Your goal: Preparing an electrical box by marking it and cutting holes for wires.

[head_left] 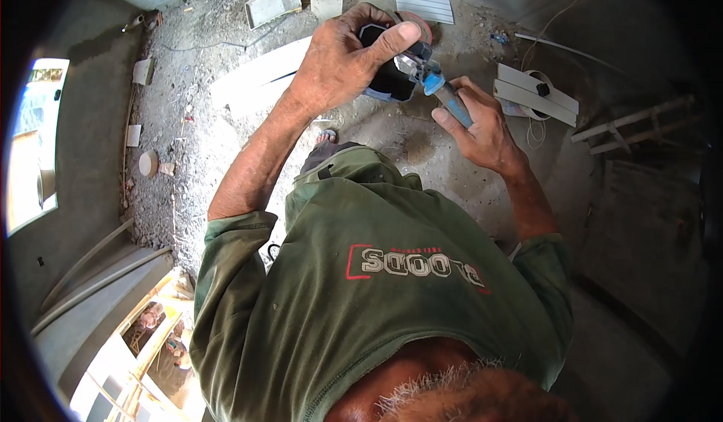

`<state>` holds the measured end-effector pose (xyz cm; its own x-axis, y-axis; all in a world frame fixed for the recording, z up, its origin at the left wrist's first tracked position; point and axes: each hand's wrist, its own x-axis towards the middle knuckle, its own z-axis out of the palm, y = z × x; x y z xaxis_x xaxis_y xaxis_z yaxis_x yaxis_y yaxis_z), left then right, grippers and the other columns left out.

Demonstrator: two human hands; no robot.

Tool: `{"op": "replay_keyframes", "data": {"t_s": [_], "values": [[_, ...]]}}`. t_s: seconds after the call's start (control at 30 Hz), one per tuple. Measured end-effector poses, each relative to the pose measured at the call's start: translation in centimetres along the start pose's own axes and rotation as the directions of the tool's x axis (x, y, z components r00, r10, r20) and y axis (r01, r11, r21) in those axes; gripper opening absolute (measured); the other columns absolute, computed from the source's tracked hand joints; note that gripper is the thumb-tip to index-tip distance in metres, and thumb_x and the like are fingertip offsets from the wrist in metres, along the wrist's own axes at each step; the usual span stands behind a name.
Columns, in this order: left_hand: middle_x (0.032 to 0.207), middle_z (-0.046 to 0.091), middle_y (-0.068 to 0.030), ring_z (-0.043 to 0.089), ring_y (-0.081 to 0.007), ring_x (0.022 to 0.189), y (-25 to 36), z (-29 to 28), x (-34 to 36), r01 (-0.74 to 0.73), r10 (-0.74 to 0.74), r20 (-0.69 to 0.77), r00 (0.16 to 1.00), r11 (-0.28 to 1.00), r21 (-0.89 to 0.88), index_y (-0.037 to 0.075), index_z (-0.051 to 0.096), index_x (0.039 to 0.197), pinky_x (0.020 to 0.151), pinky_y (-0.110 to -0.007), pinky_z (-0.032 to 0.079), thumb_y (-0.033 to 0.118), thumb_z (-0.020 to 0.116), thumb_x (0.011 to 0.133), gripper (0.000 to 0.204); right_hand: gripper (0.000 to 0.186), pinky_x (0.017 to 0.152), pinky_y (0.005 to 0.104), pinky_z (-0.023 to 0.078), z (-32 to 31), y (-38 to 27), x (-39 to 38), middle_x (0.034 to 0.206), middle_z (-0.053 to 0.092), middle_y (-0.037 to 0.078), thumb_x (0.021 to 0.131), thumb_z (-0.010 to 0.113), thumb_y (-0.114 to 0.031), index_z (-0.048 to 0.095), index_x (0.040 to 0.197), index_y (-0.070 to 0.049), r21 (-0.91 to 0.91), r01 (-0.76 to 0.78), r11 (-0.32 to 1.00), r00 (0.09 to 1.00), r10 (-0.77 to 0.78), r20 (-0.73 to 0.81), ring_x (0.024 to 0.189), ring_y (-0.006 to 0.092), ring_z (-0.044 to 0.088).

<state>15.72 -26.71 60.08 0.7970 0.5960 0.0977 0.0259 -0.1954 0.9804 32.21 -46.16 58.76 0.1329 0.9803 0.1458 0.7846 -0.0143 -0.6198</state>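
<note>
My left hand (337, 62) is raised in front of me, its fingers closed round a dark, hollow, box-like piece (392, 85) with angled corners and a pale rim. The thumb lies across the top of this piece. My right hand (482, 130) grips the grey-and-blue handle of what looks like pliers (450, 100). The tool's metal head (411, 63) touches or overlaps the box-like piece near my left thumb. What the jaws bite on is too small to make out.
Rubble covers the floor (181, 196). Farther off lie a shallow tray (273, 5), a ribbed white panel (424, 6) and, at right, pale boards (531, 93). Wooden rails (640, 124) stand at far right. Long pipes (102, 290) lean at lower left, beside an opening.
</note>
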Motion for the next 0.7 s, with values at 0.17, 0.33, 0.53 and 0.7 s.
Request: {"op": "replay_keyframes", "data": {"t_s": [0.17, 0.33, 0.53, 0.7], "values": [[0.086, 0.068, -0.0111, 0.068, -0.0153, 0.070, -0.5, -0.5, -0.6, 0.093, -0.045, 0.162, 0.986, 0.948, -0.303, -0.003, 0.064, 0.107, 0.061, -0.028, 0.059, 0.055, 0.062, 0.090, 0.061, 0.025, 0.066, 0.0403, 0.046, 1.3, 0.3, -1.7, 0.082, 0.057, 0.018, 0.089, 0.067, -0.017, 0.056, 0.096, 0.004, 0.070, 0.091, 0.993, 0.991, -0.084, -0.099, 0.071, 0.0344, 0.057], [0.098, 0.067, -0.0195, 0.071, -0.0262, 0.079, -1.6, -0.1, -0.9, 0.346, 0.001, 0.401, 0.916, 0.500, -0.794, -0.003, 0.052, 0.124, 0.059, -0.040, 0.063, 0.055, 0.045, 0.097, 0.064, 0.022, 0.064, 0.0361, 0.046, 1.6, -0.2, -1.8, 0.079, 0.058, 0.014, 0.090, 0.066, -0.016, 0.057, 0.095, 0.004, 0.264, 0.177, 0.948, 0.979, -0.143, -0.144, 0.067, 0.0261, 0.057], [0.100, 0.067, -0.0161, 0.070, -0.0206, 0.081, -0.4, 0.5, -1.3, 0.212, -0.139, 0.168, 0.976, 0.783, -0.585, -0.002, 0.055, 0.120, 0.067, -0.036, 0.062, 0.050, 0.054, 0.096, 0.057, 0.020, 0.067, 0.0335, 0.047, 1.2, 0.5, -3.2, 0.081, 0.062, 0.010, 0.093, 0.063, -0.019, 0.062, 0.096, 0.001, 0.496, -0.099, 0.863, 0.994, 0.110, 0.008, 0.072, 0.0183, 0.059], [0.079, 0.069, -0.0136, 0.070, -0.0158, 0.071, 1.5, 0.6, -1.3, 0.012, -0.009, 0.015, 1.000, 0.983, -0.181, -0.002, 0.061, 0.103, 0.062, -0.026, 0.057, 0.061, 0.068, 0.084, 0.066, 0.025, 0.072, 0.0331, 0.049, -0.5, 1.1, -3.3, 0.087, 0.065, 0.011, 0.093, 0.064, -0.022, 0.063, 0.101, 0.001, 0.340, -0.090, 0.936, 0.996, 0.094, 0.005, 0.077, 0.0192, 0.062]]}}
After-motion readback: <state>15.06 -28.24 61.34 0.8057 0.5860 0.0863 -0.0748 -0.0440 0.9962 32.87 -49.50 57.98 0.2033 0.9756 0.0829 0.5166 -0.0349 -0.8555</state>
